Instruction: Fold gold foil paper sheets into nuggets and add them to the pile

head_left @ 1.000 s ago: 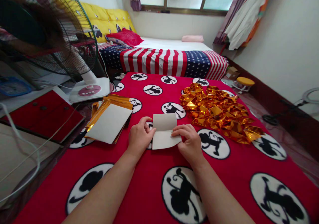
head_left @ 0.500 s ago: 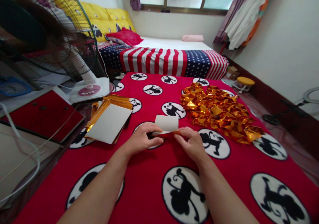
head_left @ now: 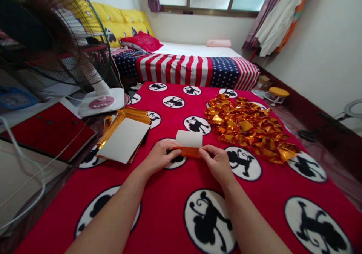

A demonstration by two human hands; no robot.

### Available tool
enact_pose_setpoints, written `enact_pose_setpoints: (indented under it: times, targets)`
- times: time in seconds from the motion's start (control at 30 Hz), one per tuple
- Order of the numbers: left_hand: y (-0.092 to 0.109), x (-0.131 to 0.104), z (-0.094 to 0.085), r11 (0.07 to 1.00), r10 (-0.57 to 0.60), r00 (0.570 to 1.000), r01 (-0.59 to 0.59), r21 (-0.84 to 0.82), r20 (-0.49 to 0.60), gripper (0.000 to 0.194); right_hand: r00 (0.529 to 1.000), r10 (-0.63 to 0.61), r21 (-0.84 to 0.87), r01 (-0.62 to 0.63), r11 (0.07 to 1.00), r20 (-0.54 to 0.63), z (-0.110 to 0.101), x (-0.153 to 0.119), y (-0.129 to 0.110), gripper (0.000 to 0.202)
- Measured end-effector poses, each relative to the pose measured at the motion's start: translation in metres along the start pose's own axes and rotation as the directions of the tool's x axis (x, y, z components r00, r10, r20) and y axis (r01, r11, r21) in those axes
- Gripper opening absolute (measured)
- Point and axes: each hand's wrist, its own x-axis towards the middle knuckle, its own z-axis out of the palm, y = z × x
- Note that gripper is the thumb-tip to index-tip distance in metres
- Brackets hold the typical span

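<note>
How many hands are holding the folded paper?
2. The left hand pinches the left end of the folded paper, with its orange part facing up, and the right hand pinches the right end.

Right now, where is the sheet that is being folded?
In the head view, the folded sheet is near the centre, between the left hand and right hand, nearer than the striped bed.

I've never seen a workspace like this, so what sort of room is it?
Probably a bedroom at home: a bed with a striped, starred cover stands under the window, with a red pillow on it and a pale pink pillow.
</note>
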Motion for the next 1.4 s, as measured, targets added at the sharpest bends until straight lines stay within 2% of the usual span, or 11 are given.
enact_pose_setpoints:
  times: [0.13, 0.27, 0.37, 0.63, 0.97, 1.17, 1.4]
  targets:
    - [-0.001, 0.000, 0.005, 0.992, -0.084, 0.992, 0.091, 0.085, -0.092, 0.021, 0.997, 0.079, -0.142, -0.081, 0.987, -0.024, 0.000, 0.000, -0.007, 0.027]
    - [-0.003, 0.001, 0.012, 0.960, -0.158, 0.964, 0.200, 0.196, -0.212, 0.019, 0.986, 0.151, -0.315, -0.165, 0.935, -0.069, 0.002, 0.000, -0.015, 0.022]
    - [-0.003, 0.001, 0.014, 0.946, -0.155, 0.963, 0.209, 0.247, -0.221, 0.013, 0.980, 0.180, -0.374, -0.199, 0.906, -0.085, 0.003, 0.000, -0.018, 0.021]
    - [0.000, 0.000, 0.012, 0.911, -0.239, 0.940, 0.305, 0.279, -0.245, 0.017, 0.965, 0.260, -0.451, -0.252, 0.857, -0.045, -0.001, 0.002, -0.022, 0.019]
    - [0.001, -0.001, 0.013, 0.914, -0.213, 0.943, 0.285, 0.290, -0.256, 0.016, 0.951, 0.309, -0.584, -0.248, 0.773, 0.004, -0.007, 0.004, -0.031, 0.023]
    - [-0.001, -0.001, 0.009, 0.941, -0.201, 0.959, 0.246, 0.231, -0.200, 0.015, 0.946, 0.323, -0.560, -0.264, 0.785, 0.006, -0.006, 0.004, -0.030, 0.024]
    - [-0.003, -0.003, 0.012, 0.937, -0.175, 0.951, 0.241, 0.253, -0.256, 0.010, 0.947, 0.322, -0.546, -0.270, 0.793, 0.001, -0.006, 0.004, -0.029, 0.023]
